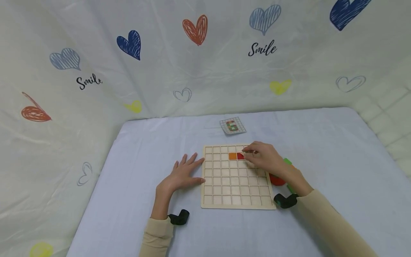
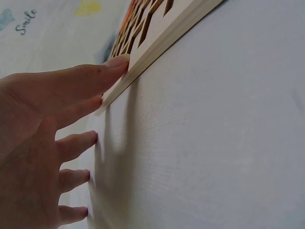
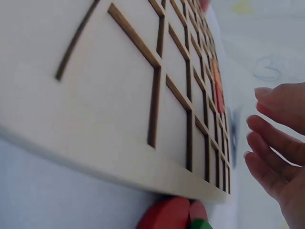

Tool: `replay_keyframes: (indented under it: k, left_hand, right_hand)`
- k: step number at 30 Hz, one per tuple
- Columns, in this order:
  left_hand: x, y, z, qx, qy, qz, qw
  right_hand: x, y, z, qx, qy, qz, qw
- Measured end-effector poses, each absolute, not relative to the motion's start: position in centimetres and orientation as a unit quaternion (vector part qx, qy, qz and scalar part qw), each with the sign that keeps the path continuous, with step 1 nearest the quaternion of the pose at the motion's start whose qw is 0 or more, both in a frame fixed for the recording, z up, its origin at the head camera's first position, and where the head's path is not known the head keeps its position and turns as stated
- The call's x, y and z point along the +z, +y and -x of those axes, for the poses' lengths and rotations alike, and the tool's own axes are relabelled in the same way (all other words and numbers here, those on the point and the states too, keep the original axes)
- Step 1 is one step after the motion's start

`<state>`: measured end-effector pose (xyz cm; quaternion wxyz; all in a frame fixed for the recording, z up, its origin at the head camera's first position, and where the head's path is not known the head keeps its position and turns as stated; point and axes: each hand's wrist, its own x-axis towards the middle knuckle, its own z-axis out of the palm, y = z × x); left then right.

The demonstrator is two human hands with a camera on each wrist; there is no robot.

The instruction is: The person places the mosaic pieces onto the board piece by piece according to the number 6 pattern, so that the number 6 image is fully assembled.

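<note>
A wooden grid board (image 1: 226, 207) lies flat on the table. In its upper rows an orange square tile (image 1: 232, 156) sits in a cell, with a red tile (image 1: 240, 156) in the cell to its right. My right hand (image 1: 268, 157) hovers above the board, fingertips close by the red tile. In the right wrist view the thumb and fingers (image 3: 274, 138) are apart with nothing between them. My left hand (image 1: 181, 175) is spread at the board's left edge, its thumb and index fingertip touching the rim (image 2: 157, 50). The other left fingertips rest on the cloth.
A small pattern card (image 1: 232, 125) with coloured squares lies behind the board. Red, green and orange pieces (image 1: 277, 180) lie along the board's right side, partly hidden by my right forearm. A white curtain with hearts (image 1: 196, 30) hangs behind the table.
</note>
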<state>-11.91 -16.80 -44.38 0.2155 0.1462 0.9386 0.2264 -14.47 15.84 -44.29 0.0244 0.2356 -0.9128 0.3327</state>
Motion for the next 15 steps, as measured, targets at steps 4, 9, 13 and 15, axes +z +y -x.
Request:
replay_keyframes:
  k: [4,9,13,15]
  left_hand:
    - [-44.2,-16.7,11.9,0.224,0.939,-0.145,0.216]
    - [-44.3,-16.7,11.9,0.224,0.940,-0.143,0.215]
    - [-44.4,-16.7,11.9,0.224,0.940,-0.142,0.214]
    - [-44.4,-16.7,11.9,0.225,0.940,-0.141,0.214]
  right_hand:
    - [-43.8,16.7,13.6,0.333,-0.909,-0.241,0.062]
    - [-43.5,17.7,12.7,0.333,-0.912,-0.230,0.071]
    - [-43.6,18.2,12.3,0.330,-0.917,-0.213,0.064]
    - [-43.5,18.4,12.2,0.328,-0.919,-0.207,0.065]
